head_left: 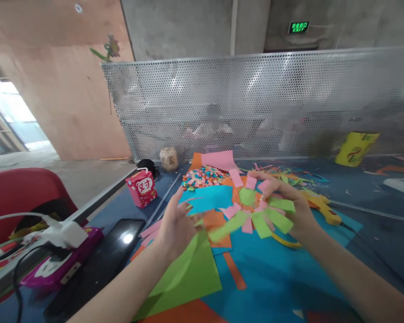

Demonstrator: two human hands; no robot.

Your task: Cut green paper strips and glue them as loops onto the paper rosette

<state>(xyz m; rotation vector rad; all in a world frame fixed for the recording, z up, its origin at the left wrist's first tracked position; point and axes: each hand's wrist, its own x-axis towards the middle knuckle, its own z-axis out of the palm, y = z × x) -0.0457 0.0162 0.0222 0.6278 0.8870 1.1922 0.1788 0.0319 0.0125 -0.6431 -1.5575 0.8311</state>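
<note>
- Above the tabletop (pixel 373 233), the right hand (pixel 298 208) pinches a paper flower (pixel 256 215) at its centre, petals fanning free.
- At nine o'clock, the left hand (pixel 177 224) hangs spread, steadying a petal tip.

- 1 cam, head-worn; looks fwd and down over blue table (pixel 373 233).
- Close on both forearms, paper scraps just below.
- Far edge: perforated metal screen (pixel 256 103), wall w/ exit sign (pixel 298 27) behind.
</note>
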